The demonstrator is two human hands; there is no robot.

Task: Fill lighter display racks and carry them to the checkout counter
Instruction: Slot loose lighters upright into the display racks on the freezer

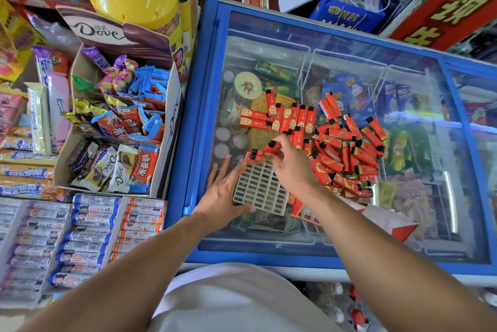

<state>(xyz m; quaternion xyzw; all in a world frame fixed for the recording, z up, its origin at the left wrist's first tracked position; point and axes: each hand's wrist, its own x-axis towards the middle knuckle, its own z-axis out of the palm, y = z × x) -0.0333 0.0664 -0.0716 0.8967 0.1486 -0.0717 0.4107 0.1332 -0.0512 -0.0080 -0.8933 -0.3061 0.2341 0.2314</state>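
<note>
Lighters, red with gold print and black caps, are heaped on the glass lid of a blue-framed chest freezer, to the right of a white grid rack. Rack is seen lying flat on the glass, its cells open upward, long axis running roughly from the near edge toward the far left; cells appear empty, though the far corner is hidden by the hands. A tidier row of lighters is laid side by side farther back, caps pointing away, with two more lying crosswise at its left end. Left hand is pressed flat against the rack's left edge, fingers straight and spread. Right hand is held over the rack's far end; fingers are curled round two lighters, caps pointing left, bodies near horizontal. Cardboard Dove box of wrapped sweets is noted just left of the freezer.
</note>
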